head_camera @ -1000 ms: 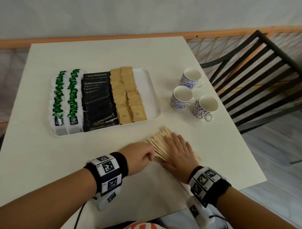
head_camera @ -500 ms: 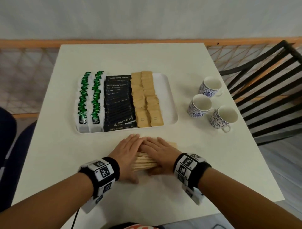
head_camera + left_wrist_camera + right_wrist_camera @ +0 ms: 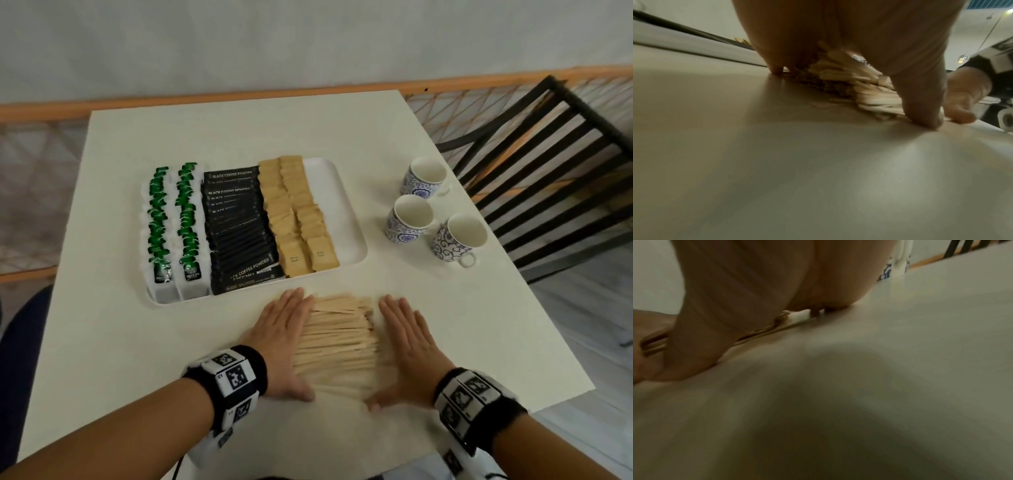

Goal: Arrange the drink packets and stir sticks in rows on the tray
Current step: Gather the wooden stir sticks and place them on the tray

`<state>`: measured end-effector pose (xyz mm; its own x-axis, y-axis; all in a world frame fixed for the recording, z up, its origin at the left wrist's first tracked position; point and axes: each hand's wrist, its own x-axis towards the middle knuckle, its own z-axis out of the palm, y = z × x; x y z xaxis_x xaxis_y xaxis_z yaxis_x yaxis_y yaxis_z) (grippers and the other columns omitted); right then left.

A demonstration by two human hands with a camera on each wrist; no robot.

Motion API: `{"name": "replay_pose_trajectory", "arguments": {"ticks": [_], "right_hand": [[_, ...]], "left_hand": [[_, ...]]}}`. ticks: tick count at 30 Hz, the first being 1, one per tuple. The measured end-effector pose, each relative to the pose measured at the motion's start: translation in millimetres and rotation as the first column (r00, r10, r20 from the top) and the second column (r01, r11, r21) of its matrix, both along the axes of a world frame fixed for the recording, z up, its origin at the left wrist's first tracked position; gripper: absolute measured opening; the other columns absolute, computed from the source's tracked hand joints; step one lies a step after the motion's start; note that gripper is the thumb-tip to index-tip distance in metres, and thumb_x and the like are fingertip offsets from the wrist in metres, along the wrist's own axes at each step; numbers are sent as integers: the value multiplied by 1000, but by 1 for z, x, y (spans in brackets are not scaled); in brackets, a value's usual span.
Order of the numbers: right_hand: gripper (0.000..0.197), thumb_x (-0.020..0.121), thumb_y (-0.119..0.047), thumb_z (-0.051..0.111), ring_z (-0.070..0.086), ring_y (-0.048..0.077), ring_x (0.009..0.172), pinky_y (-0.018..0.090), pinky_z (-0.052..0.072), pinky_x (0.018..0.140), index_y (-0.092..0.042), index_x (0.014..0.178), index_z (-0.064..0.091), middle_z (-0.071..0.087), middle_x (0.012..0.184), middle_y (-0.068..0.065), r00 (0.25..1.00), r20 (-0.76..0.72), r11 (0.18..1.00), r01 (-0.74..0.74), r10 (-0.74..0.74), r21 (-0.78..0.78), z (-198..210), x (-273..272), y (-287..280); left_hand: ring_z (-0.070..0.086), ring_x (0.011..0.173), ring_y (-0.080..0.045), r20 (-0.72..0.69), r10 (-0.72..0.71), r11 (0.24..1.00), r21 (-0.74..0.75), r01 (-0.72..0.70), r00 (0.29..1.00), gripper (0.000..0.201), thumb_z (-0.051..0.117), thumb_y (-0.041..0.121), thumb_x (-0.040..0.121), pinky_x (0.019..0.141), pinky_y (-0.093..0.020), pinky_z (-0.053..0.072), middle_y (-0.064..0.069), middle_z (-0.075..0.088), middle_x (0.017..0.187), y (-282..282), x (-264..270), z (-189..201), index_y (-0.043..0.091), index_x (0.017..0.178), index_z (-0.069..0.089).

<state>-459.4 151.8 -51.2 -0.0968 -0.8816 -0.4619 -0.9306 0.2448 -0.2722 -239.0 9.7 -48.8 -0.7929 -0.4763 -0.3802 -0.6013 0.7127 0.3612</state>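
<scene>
Flat and unclenched, the left hand (image 3: 281, 337) and right hand (image 3: 406, 346) are pressed as a grip against both ends of the stir sticks (image 3: 337, 342), heaped on the tabletop (image 3: 137, 359). If squeezed unevenly, sticks could be buckled upward and scattered. Beyond, only a narrow bare strip is left on the tray (image 3: 346, 212) beside the packets (image 3: 239, 226), so overflow onto the rows is risked.

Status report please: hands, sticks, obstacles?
Left hand and right hand open, flanking stir sticks on table. Tray strip free. Nothing blocking.
</scene>
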Motion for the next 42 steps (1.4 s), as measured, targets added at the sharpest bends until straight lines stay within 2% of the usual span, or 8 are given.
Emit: {"name": "replay_pose_trajectory", "arguments": {"ticks": [9, 14, 18, 24, 31, 34, 38, 42], "right_hand": [[148, 42, -79, 67, -35, 18, 137, 31, -18, 113, -24, 142, -28, -34, 149, -4, 994, 78, 994, -75, 81, -79, 0, 6, -43], [151, 47, -69, 79, -34, 16, 138, 26, -15, 113, -26, 138, -34, -33, 150, -5, 985, 102, 987, -134, 142, -83, 6, -13, -50], [143, 51, -63, 81, -25, 17, 142, 32, -9, 118, -29, 143, -24, -22, 157, -2, 965, 99, 966, -230, 242, -119, 10, -13, -68], [136, 48, -71, 77, -13, 26, 146, 39, 2, 116, -23, 152, 1, -6, 160, 3, 924, -18, 916, -382, 383, -123, 11, -4, -88], [130, 44, -84, 64, 15, 24, 143, 40, 16, 115, -26, 150, 14, 17, 155, 1, 916, -72, 899, -401, 395, -174, 7, -7, -80], [136, 39, -90, 56, 10, 23, 144, 42, 16, 116, -29, 150, 7, 12, 157, 1, 932, -86, 920, -361, 352, -155, 2, -9, -78], [130, 43, -82, 67, 22, 19, 138, 37, 20, 113, -27, 150, 15, 24, 151, -5, 924, -41, 906, -381, 380, -185, 5, 0, -76], [129, 40, -85, 65, 34, 23, 130, 39, 22, 111, -25, 147, 23, 35, 143, -2, 918, -67, 887, -395, 391, -238, 6, 2, -72]], "left_hand": [[-21, 145, -18, -49, 95, 995, -13, -96, 994, 102, 56, 57, 84, 111, -28, -16, -2, -21, 157, 10, -15, -7, 19, 150, -13], [-21, 145, -20, -44, 193, 981, 2, -193, 980, 101, 55, 56, 85, 110, -29, -16, -3, -22, 157, 16, -29, -6, 19, 150, -12], [-15, 146, -19, -52, 202, 979, 0, -203, 978, 105, 60, 59, 81, 111, -28, -14, -4, -13, 159, 16, -38, -2, 18, 151, -6], [10, 142, -19, 34, 261, 961, -104, -256, 965, 135, 74, 69, 50, 117, -32, 11, 2, 9, 154, 10, -17, 7, 25, 149, -6], [26, 128, -19, 171, 391, 920, -105, -378, 904, 139, 76, 71, 45, 104, -37, 38, 4, 12, 146, 15, -1, 16, 26, 148, -6], [29, 125, -19, 153, 464, 884, -8, -468, 873, 140, 83, 62, 44, 100, -38, 44, 4, 14, 140, 18, -3, 17, 27, 147, -5], [40, 118, -19, 99, 498, 858, 90, -506, 862, 126, 88, 47, 46, 96, -39, 48, 5, 16, 132, 24, -13, 17, 27, 143, 10], [39, 116, -17, 74, 464, 884, 22, -467, 883, 117, 86, 49, 48, 91, -37, 50, 5, 20, 127, 23, -14, 24, 27, 138, 14]]}}
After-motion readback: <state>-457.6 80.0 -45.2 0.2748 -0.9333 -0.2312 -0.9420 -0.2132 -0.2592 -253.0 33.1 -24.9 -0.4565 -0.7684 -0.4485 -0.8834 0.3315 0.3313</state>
